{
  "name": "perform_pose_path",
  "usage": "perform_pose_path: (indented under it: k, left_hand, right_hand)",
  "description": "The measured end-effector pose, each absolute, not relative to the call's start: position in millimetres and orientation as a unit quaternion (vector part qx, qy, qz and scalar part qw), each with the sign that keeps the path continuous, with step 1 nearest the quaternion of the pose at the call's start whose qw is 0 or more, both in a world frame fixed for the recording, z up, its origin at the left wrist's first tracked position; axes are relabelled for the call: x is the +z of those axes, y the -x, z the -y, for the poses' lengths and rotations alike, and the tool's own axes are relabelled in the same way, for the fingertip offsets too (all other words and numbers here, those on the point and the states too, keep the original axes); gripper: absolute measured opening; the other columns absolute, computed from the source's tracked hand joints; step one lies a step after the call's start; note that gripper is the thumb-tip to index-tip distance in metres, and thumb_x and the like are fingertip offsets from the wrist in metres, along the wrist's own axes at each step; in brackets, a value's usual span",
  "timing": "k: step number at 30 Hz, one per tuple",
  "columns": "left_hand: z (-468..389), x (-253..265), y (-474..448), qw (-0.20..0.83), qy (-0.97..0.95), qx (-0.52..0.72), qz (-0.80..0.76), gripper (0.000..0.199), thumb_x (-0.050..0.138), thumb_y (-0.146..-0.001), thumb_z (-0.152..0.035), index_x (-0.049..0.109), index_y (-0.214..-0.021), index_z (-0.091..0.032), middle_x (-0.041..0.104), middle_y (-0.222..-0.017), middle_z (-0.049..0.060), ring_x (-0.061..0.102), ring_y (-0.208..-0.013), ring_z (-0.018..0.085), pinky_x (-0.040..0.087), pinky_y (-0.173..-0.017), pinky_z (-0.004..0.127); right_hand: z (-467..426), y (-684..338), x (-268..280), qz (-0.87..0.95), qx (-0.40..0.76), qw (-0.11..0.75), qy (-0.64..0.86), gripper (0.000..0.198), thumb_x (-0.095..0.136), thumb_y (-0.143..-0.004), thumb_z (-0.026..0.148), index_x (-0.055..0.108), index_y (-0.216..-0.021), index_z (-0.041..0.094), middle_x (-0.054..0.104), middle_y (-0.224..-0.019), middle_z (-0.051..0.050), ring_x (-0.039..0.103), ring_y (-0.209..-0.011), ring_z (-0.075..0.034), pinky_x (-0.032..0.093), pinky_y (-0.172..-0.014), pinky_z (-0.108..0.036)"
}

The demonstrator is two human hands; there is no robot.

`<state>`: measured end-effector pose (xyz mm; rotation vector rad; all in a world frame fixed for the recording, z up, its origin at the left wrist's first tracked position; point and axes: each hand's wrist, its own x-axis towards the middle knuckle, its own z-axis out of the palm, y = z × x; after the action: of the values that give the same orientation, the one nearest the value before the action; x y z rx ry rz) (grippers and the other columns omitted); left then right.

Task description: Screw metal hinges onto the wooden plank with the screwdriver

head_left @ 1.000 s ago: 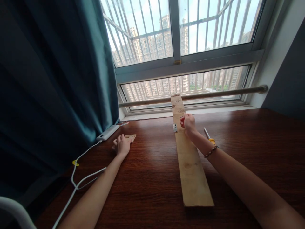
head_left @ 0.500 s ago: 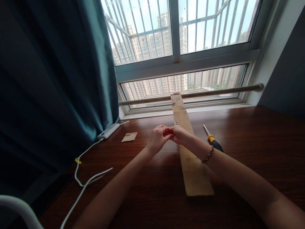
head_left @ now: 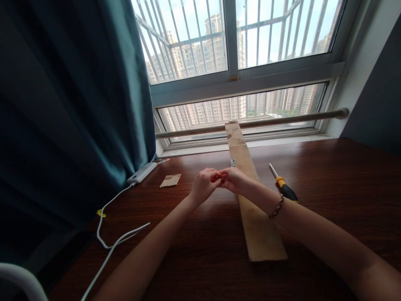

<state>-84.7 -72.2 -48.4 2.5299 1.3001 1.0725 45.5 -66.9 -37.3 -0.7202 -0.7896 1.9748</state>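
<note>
My left hand (head_left: 205, 183) and my right hand (head_left: 234, 179) meet fingertip to fingertip above the table, beside and partly over a long wooden board (head_left: 261, 230). Both are closed in a pinch; whatever is between the fingers is too small and hidden to name. On the board's left edge, just beyond my right hand, sits a small metal hinge-like plate (head_left: 233, 162). The board's far end rises over the window sill, where a piece of cardboard (head_left: 235, 133) covers it. To the right lies a screwdriver (head_left: 284, 186) with a yellow and black handle, partly behind my right forearm.
A small cardboard square (head_left: 170, 180) lies left of my hands on the dark wooden table (head_left: 200, 246). A white power strip (head_left: 142, 173) and its white cable (head_left: 100, 228) run along the left, by a blue curtain (head_left: 125, 104). A metal rail (head_left: 291, 120) crosses before the window.
My fingertips have shifted slightly against each other, and my right fingers sit a little lower. More of the metal plate shows. The view has shifted slightly.
</note>
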Motion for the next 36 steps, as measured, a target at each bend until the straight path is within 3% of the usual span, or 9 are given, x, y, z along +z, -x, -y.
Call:
perform_pose_path:
  k: [5,8,14,21,26,31,36]
  left_hand:
    - [76,-56,78,-0.032,-0.820,0.337,-0.461,0.011,0.056,-0.077,-0.024,0.059,-0.069,-0.018,0.060,-0.072,0.004,0.054,-0.072,0.017,0.041,-0.068,0.028]
    - [77,-58,77,-0.023,-0.796,0.373,-0.476,0.008,0.055,-0.078,-0.023,0.058,-0.071,-0.018,0.060,-0.075,0.004,0.055,-0.072,0.016,0.041,-0.067,0.027]
    - [75,-61,80,0.017,-0.789,0.413,-0.454,0.013,0.051,-0.081,-0.023,0.063,-0.078,-0.019,0.061,-0.082,0.004,0.056,-0.073,0.015,0.041,-0.068,0.025]
    - [72,-61,83,0.055,-0.771,0.417,-0.478,0.009,0.058,-0.076,-0.023,0.065,-0.081,-0.020,0.066,-0.075,0.003,0.058,-0.065,0.015,0.041,-0.064,0.026]
    - [73,-56,82,0.032,-0.800,0.338,-0.495,0.008,0.059,-0.072,-0.018,0.067,-0.074,-0.020,0.066,-0.074,0.003,0.058,-0.066,0.016,0.041,-0.064,0.026]
    - [64,-53,90,0.060,-0.752,0.391,-0.528,0.006,0.062,-0.068,-0.021,0.066,-0.070,-0.019,0.067,-0.068,0.002,0.058,-0.061,0.015,0.041,-0.060,0.026]
    - [26,-64,144,-0.016,-0.689,0.386,-0.613,0.012,0.058,-0.069,-0.022,0.068,-0.073,-0.018,0.068,-0.071,0.005,0.061,-0.068,0.018,0.044,-0.067,0.026]
  right_hand:
    - [64,-44,-38,0.287,0.802,0.415,0.320,0.034,0.027,-0.093,0.018,0.048,-0.067,0.012,0.054,-0.048,-0.003,0.052,-0.041,-0.013,0.048,-0.044,-0.028]
    - [64,-45,-36,0.268,0.805,0.424,0.317,0.034,0.028,-0.094,0.025,0.047,-0.069,0.012,0.055,-0.051,-0.005,0.056,-0.047,-0.013,0.049,-0.048,-0.025]
    - [66,-46,-34,0.268,0.801,0.429,0.320,0.027,0.033,-0.094,0.024,0.047,-0.073,0.012,0.055,-0.054,-0.004,0.056,-0.049,-0.011,0.050,-0.054,-0.023]
    - [62,-46,-39,0.257,0.807,0.418,0.329,0.023,0.034,-0.094,0.025,0.047,-0.080,0.010,0.057,-0.061,-0.005,0.058,-0.051,-0.011,0.052,-0.057,-0.026]
    - [62,-43,-44,0.305,0.778,0.415,0.358,0.025,0.035,-0.093,0.027,0.048,-0.080,0.009,0.058,-0.059,-0.005,0.059,-0.049,-0.012,0.052,-0.055,-0.025]
    - [66,-43,-47,0.367,0.738,0.452,0.342,0.017,0.042,-0.090,0.026,0.049,-0.084,0.012,0.061,-0.065,-0.005,0.061,-0.056,-0.012,0.053,-0.066,-0.028]
    - [69,-46,-43,0.387,0.705,0.458,0.378,0.018,0.044,-0.089,0.032,0.045,-0.093,0.014,0.065,-0.075,-0.010,0.066,-0.068,-0.016,0.052,-0.071,-0.031]
